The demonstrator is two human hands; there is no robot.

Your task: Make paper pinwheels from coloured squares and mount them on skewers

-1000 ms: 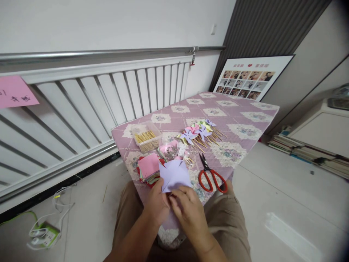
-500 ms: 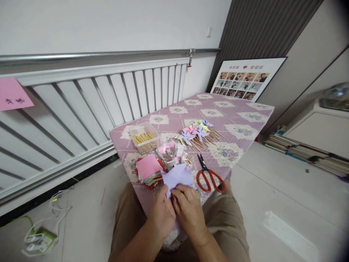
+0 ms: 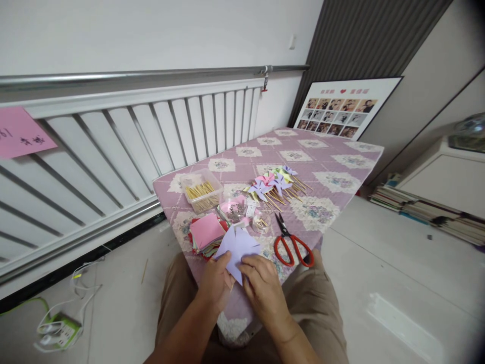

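A sheet of lilac paper [image 3: 238,247] with slits cut into it is held above the near corner of the table. My left hand [image 3: 220,275] grips its left edge, thumb on top. My right hand [image 3: 261,278] has curled fingers on its lower right side; some fingertips are hidden. Just beyond the paper lies a stack of coloured paper squares [image 3: 206,230], pink on top. Red-handled scissors [image 3: 290,242] rest to the right, blades pointing away. Farther back, several finished paper pinwheels [image 3: 271,184] on sticks lie in a bunch.
A clear plastic box [image 3: 200,191] holds many thin sticks. Beside it are a bag of small metal pieces [image 3: 235,210] and a small round container [image 3: 261,222]. A radiator [image 3: 182,126] runs along the table's left side. A power strip [image 3: 64,331] lies on the floor.
The lilac paper has turned and lies flatter, shifted slightly left. My left hand has moved left to its edge, and the hands are farther apart.
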